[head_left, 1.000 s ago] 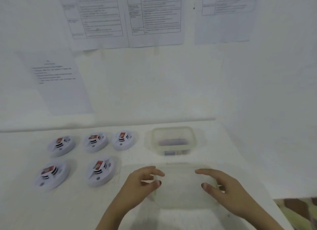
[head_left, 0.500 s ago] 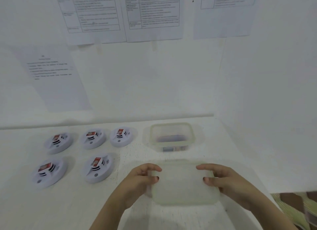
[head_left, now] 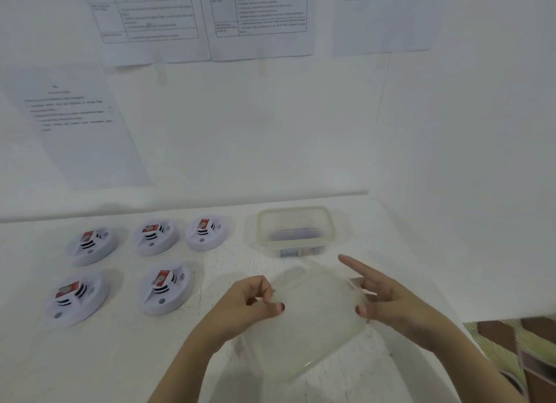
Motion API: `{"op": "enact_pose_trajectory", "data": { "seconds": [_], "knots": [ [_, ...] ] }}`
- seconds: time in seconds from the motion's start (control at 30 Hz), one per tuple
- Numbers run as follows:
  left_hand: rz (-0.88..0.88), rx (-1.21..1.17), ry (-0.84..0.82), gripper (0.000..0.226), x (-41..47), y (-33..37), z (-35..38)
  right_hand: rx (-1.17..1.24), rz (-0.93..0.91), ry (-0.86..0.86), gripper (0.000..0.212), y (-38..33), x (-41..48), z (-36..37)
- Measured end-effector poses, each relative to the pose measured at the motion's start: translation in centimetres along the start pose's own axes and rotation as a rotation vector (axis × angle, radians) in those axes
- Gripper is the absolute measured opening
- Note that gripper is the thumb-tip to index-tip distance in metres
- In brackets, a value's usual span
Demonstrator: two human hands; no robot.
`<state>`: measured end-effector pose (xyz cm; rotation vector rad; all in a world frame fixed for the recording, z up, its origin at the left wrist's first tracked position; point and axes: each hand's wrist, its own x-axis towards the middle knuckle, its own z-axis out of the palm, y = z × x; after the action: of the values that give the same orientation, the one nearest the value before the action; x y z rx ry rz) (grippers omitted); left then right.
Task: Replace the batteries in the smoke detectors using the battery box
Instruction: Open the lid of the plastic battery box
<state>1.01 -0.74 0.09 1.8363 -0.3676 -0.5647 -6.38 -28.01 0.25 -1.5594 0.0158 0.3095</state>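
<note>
The battery box (head_left: 296,243) stands on the table (head_left: 120,357), toward its back edge. Batteries (head_left: 296,233) lie inside it. In a row straight left of the box sit three smoke detectors: the nearest detector (head_left: 206,237) just beside it, the middle detector (head_left: 155,241) further left, and the far detector (head_left: 91,250) furthest left. In front of the box and to its left sit the front detector (head_left: 165,297) and, beyond that, the front-left detector (head_left: 76,304). Directly in front of the box is the lid (head_left: 313,327), with the left hand (head_left: 249,304) at its left edge and the right hand (head_left: 391,303) at its right edge. Behind and above the box, printed sheets (head_left: 258,17) hang on the wall.
</note>
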Motion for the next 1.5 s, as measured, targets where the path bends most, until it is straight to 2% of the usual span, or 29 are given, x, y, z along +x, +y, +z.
{"op": "enact_pose_trajectory", "data": {
  "seconds": [0.1, 0.2, 0.3, 0.4, 0.47, 0.53, 0.6, 0.67, 0.73, 0.83, 1.03, 1.17, 1.27, 1.3, 1.4, 1.5],
  "knots": [
    [-0.025, 0.088, -0.018, 0.030, -0.3, 0.2, -0.1, -0.117, 0.025, 0.119, 0.070, 0.0, 0.1, 0.6],
    [-0.091, 0.146, 0.012, 0.030, -0.6, 0.2, 0.5, -0.221, 0.126, 0.302, 0.043, -0.4, 0.2, 2.2],
    [-0.147, 0.085, 0.041, 0.023, -1.2, 0.0, 1.8, -0.283, 0.187, 0.338, 0.037, -0.7, 0.0, 3.4],
    [-0.191, -0.051, 0.070, 0.019, -1.9, -0.2, 2.4, -0.259, 0.122, 0.295, 0.054, -0.9, -0.2, 3.9],
    [-0.184, -0.113, 0.103, 0.026, -2.3, -0.4, 2.7, -0.176, 0.117, 0.226, 0.066, -1.1, -0.4, 3.9],
    [-0.123, -0.152, 0.135, 0.040, -2.6, -0.6, 2.8, -0.139, 0.117, 0.173, 0.067, -1.2, -0.5, 3.9],
    [-0.066, -0.199, 0.118, 0.048, -2.6, -0.6, 2.9, -0.121, 0.095, 0.149, 0.055, -1.0, -0.3, 3.9],
    [-0.057, -0.235, 0.080, 0.041, -2.5, -0.5, 2.7, -0.074, 0.095, 0.112, 0.029, -0.6, 0.1, 3.9],
    [-0.086, -0.317, 0.026, 0.033, -2.2, -0.5, 2.4, -0.016, 0.109, 0.079, 0.014, -0.1, 0.4, 3.7],
    [-0.121, -0.474, -0.077, 0.033, -2.0, -0.7, 2.2, 0.077, 0.116, 0.040, 0.009, 0.4, 0.8, 3.4],
    [-0.101, -0.504, -0.161, 0.034, -1.5, -1.5, 1.7, 0.154, 0.092, -0.025, 0.006, 0.9, 1.1, 3.0],
    [-0.026, -0.585, -0.076, 0.040, -1.6, -1.7, 1.8, 0.086, 0.027, 0.032, 0.017, 1.4, 1.1, 3.3],
    [-0.019, -0.414, -0.022, 0.035, -1.9, -1.5, 2.0, -0.027, 0.031, -0.012, 0.020, 1.1, 0.5, 3.4],
    [-0.016, -0.358, 0.008, 0.035, -2.0, -1.4, 1.9, -0.077, 0.034, -0.043, 0.028, 1.0, 0.3, 3.3],
    [0.010, -0.297, 0.024, 0.060, -1.9, -1.0, 1.6, -0.169, 0.037, -0.086, 0.051, 0.2, -0.1, 3.3],
    [0.047, -0.274, 0.067, 0.053, -1.7, -0.3, 1.2, -0.158, 0.032, -0.076, 0.062, -0.9, 0.5, 2.7]
  ]
}}
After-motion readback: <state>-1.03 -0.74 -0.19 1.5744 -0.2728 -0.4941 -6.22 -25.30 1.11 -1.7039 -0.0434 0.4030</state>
